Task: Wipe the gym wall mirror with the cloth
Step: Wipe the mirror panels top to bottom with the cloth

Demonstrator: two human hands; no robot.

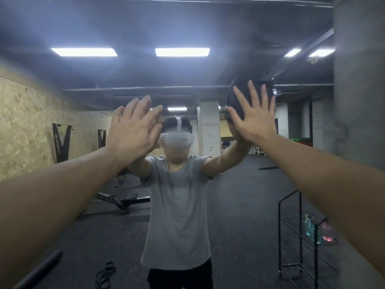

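**Grey tee, black bottoms, white headset**

Both forearms are bare, with no sleeves, watch or bands showing at the wrists, and the left hand (133, 130) and right hand (253, 119) wear no gloves or rings that can be made out. The reflection shows a plain light-grey short-sleeved T-shirt (177, 215) with a round neck, black bottoms (179, 278) below its hem, and a white headset (178, 139) with a white strap over dark hair.

The right hand (253, 119), fingers spread flat, presses a dark cloth (241, 94) against the mirror (187, 28), while the left hand (133, 128) rests open-palmed on the glass beside it.
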